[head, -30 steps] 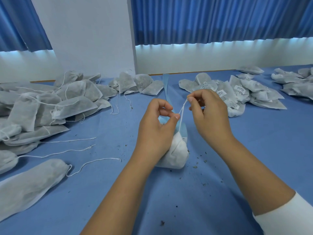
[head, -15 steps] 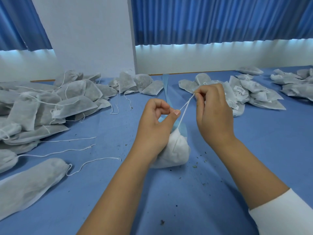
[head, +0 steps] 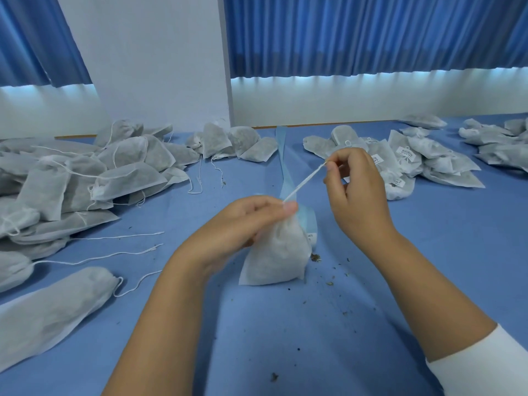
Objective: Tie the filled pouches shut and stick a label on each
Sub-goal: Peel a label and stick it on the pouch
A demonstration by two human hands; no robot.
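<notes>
1. Pouch (head: 275, 252) sits pretty much dead centre of the table (head: 285, 352), standing on its bottom edge with the neck bunched up on top.
2. Left hand (head: 245, 221) grips that neck. Fingers and thumb are curled round the gathered top, and the thumb tip sits right where the string (head: 304, 181) comes out.
3. The string runs tight from the neck up toward 1 o'clock.
4. Right hand (head: 357, 192) is up off the table at about 1 o'clock from the pouch. It pinches the far end of the string between thumb and forefinger, with the other fingers curled in loosely.
5. A pale blue strip (head: 285, 172) lies behind the pouch and heads off toward 12 o'clock. Its near end is hidden by the pouch, so I can't tell what's on it.
6. At 9 to 10 o'clock there's a big heap (head: 85, 178) of grey pouches with loose strings trailing out over the table.
7. At 8 o'clock one long pouch (head: 51, 310) lies flat by itself, its string curling off the end.
8. At 11 to 12 o'clock, against the wall, there's a small bunch (head: 234, 144) of pouches.
9. At 1 to 2 o'clock sits a pile (head: 414, 164) of pouches with white labels showing on several.
10. Further out at 2 o'clock are more pouches (head: 500, 144), too far off to tell if they're labelled.
11. Dark crumbs (head: 315, 257) are scattered by the pouch from 3 to 6 o'clock.
12. A white sleeve (head: 485, 364) covers the right forearm down at 4 o'clock.
</notes>
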